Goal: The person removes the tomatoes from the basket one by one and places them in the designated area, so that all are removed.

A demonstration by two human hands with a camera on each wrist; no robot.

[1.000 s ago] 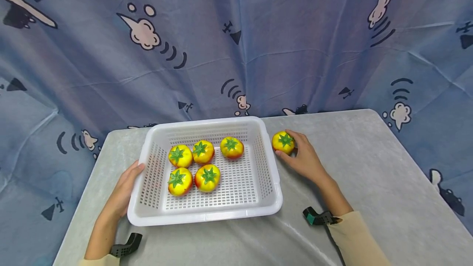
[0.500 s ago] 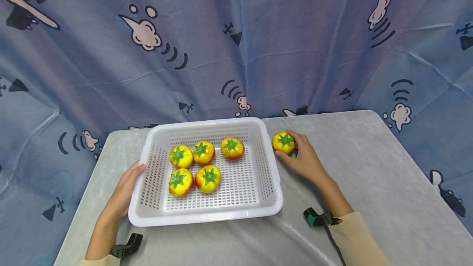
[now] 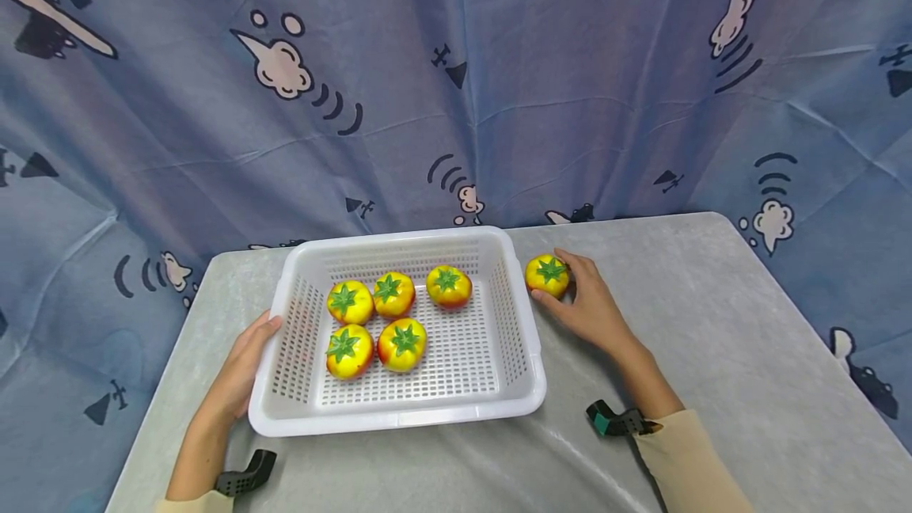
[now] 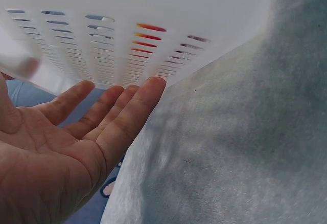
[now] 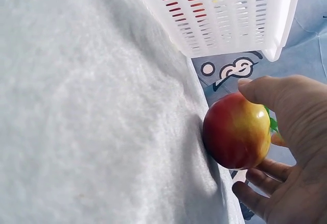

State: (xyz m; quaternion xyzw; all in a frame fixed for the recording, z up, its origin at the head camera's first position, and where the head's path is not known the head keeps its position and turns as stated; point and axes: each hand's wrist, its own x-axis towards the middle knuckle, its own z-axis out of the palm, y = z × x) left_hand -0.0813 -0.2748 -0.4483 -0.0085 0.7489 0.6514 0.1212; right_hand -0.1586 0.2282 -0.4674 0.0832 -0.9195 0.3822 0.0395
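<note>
In the head view, a white perforated plastic basket (image 3: 399, 418) holds several yellow-and-red tomatoes (image 3: 402, 344) with green star-shaped tops. My left hand (image 3: 241, 366) holds the basket's left side, thumb at the rim; in the left wrist view its fingers (image 4: 127, 127) reach up against the slotted outer wall. Just right of the basket, another tomato (image 3: 546, 275) rests on the table, and my right hand (image 3: 590, 305) grips it between thumb and fingers. The right wrist view shows this tomato's (image 5: 236, 132) red-and-yellow side, thumb at its upper edge and fingers below.
A grey cloth-covered table (image 3: 720, 355) lies under everything. Behind it hangs a blue printed curtain (image 3: 399, 85). Black wrist devices sit on the left wrist (image 3: 245, 473) and right wrist (image 3: 618, 419). The basket's right wall (image 5: 219, 17) stands close to the right hand.
</note>
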